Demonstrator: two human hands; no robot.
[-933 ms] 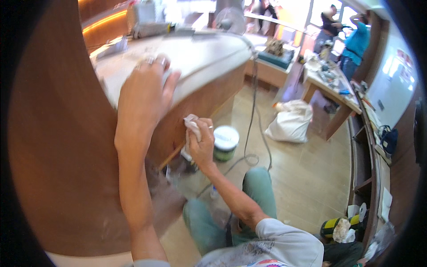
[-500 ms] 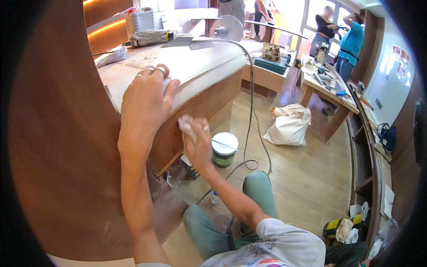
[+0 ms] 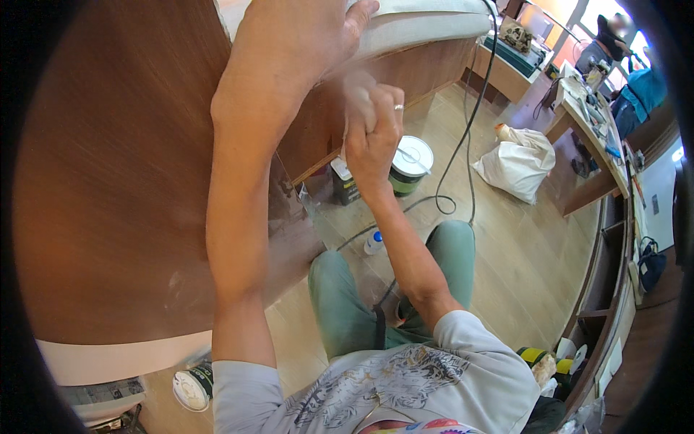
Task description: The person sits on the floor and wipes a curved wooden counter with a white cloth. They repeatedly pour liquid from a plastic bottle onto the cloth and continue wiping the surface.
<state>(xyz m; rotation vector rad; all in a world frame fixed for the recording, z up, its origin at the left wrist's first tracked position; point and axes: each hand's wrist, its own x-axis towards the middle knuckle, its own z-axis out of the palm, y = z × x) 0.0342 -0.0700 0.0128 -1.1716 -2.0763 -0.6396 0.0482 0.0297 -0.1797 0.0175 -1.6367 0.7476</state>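
Observation:
My left hand (image 3: 300,50) rests at the white-covered edge of the counter (image 3: 434,25) near the top of the view. Its thumb stretches out to the right, while the other fingers are cut off by the picture's upper edge. Under that edge, my right hand (image 3: 377,137), with a ring on one finger, grips a pale, wad-like cloth (image 3: 358,98). The cloth is close to the brown wooden side panel (image 3: 426,72); motion smears it, so I cannot tell whether it touches the wood. A tall curved brown panel (image 3: 130,181) stands left of my left forearm.
Below my right hand stand a lidded white-topped bucket (image 3: 412,155) and a dark can (image 3: 345,182). A small bottle (image 3: 374,242) and a black cable (image 3: 441,197) lie near my knees. Farther right are a white sack (image 3: 517,166), a cluttered workbench (image 3: 571,105) and two people.
The view has tilted down and shifted left, so the counter top has mostly left the picture. My right hand still holds the cloth by the panel. A bucket now shows at lower left.

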